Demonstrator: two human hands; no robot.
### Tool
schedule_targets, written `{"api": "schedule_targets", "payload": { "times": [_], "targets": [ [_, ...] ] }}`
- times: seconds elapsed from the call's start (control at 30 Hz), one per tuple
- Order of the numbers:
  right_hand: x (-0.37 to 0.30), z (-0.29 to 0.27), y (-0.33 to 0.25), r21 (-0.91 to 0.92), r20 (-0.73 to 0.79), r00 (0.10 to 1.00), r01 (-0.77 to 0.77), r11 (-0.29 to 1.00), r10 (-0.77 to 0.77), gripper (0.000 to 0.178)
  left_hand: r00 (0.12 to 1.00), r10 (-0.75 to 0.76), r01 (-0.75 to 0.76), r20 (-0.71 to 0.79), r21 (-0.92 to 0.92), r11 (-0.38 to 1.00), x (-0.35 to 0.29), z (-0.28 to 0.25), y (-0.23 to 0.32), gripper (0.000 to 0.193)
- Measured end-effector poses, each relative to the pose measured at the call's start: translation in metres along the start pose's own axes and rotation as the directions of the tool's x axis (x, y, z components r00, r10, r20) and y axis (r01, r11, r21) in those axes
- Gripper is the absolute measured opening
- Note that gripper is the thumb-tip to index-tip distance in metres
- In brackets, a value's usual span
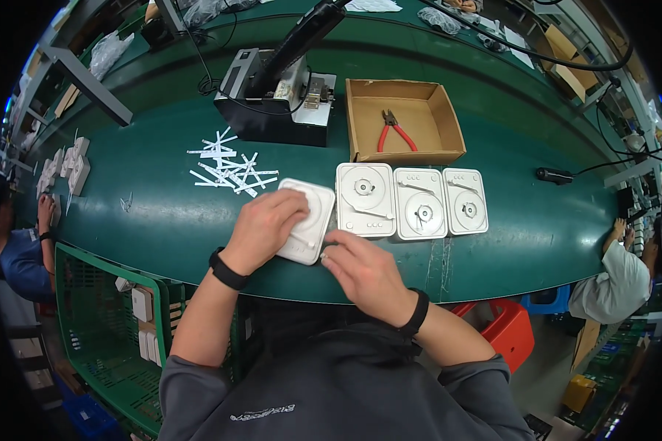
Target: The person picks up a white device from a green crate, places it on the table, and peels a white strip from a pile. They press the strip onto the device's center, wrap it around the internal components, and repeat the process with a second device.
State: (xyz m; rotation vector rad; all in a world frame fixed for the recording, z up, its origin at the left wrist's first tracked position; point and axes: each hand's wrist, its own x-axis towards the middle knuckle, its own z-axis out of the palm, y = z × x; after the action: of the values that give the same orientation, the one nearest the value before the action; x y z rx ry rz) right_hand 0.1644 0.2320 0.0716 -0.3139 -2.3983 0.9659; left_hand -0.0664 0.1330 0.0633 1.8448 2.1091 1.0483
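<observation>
A white, flat plastic casing [299,248] with rounded corners lies slightly tilted on the green bench in front of me. My left hand [263,228] reaches across it from the left, fingers curled down and closed over its middle; what lies beneath the fingertips is hidden. Beside the casing's lower right edge is my right hand [368,273], thumb and forefinger pinched together; anything between them is too small to name. Three similar white casings [357,223] stand in a row to the right, each with a round hub and a slanted slot on its face.
Behind the row, an open cardboard box [441,132] holds red-handled cutters [397,132]. A black bench machine [287,131] stands at the back, with a pile of white strips [232,170] before it. A green crate [110,331] is at lower left, a red stool [511,331] at lower right. Co-workers sit on both sides.
</observation>
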Motion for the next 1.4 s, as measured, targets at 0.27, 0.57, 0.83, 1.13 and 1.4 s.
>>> {"api": "schedule_targets", "payload": {
  "times": [0.27, 0.57, 0.83, 1.13, 1.4],
  "targets": [
    [0.001, 0.023, -0.001, -0.131, -0.008, 0.992, 0.122, 0.984, -0.124, 0.014, 0.997, -0.063, 0.061, 0.034, 0.056, 0.997, -0.053, -0.015, 0.024, 0.026],
    [-0.003, 0.027, -0.014, -0.062, -0.037, 0.995, -0.090, 0.994, 0.088, 0.012, 0.963, -0.246, 0.258, -0.114, 0.111, 0.960, -0.104, 0.020, 0.057, 0.067],
    [-0.038, 0.001, -0.027, 0.079, 0.247, 0.955, -0.187, 0.979, 0.163, 0.012, 0.981, -0.169, 0.177, -0.091, 0.100, 0.979, -0.081, -0.043, 0.022, 0.053],
    [0.003, -0.008, -0.022, 0.089, 0.173, 0.974, -0.163, 0.983, 0.146, 0.009, 0.816, -0.388, 0.378, -0.430, -0.111, 0.919, -0.091, 0.019, 0.030, 0.017],
    [0.001, 0.003, -0.009, 0.089, 0.222, 0.964, -0.172, 0.981, 0.149, 0.013, 0.871, -0.306, 0.340, -0.384, 0.022, 0.940, -0.100, 0.042, 0.069, 0.018]
  ]
}}
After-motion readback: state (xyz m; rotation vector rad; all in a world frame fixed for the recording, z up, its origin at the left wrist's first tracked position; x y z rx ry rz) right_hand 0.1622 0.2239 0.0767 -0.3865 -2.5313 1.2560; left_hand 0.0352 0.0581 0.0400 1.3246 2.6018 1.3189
